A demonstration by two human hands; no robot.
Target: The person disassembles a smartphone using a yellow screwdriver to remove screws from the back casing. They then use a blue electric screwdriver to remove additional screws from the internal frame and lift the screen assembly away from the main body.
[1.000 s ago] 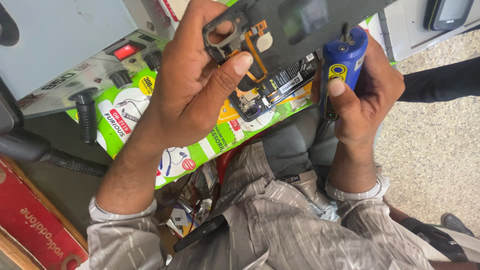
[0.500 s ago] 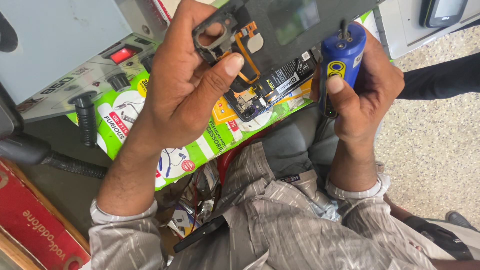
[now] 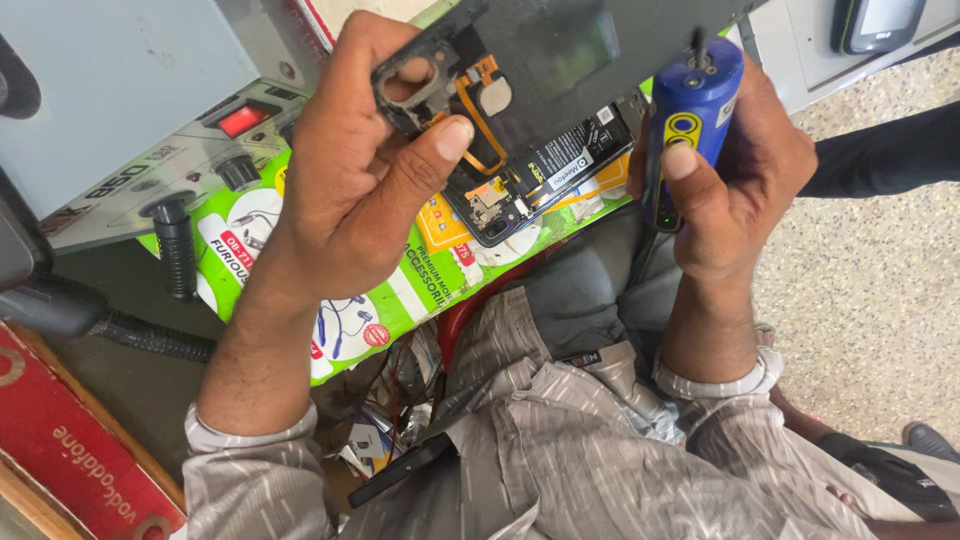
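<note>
An opened phone point(image 3: 520, 150), light, thin and fragile with its ribbon cable bare, is pinched at its frame corner by the left hand point(image 3: 350, 190), while a blue electric screwdriver point(image 3: 685, 120) is clasped in the right hand point(image 3: 740, 190).

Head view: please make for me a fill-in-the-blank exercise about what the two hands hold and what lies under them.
1. The left hand holds an opened ____ with its back cover off.
2. The right hand grips an electric screwdriver whose body is ____.
3. On the grey machine behind the left hand, a ____ switch is lit.
4. Under the hands lies a flat box, mostly ____ and white.

Missing words: phone; blue; red; green
</note>
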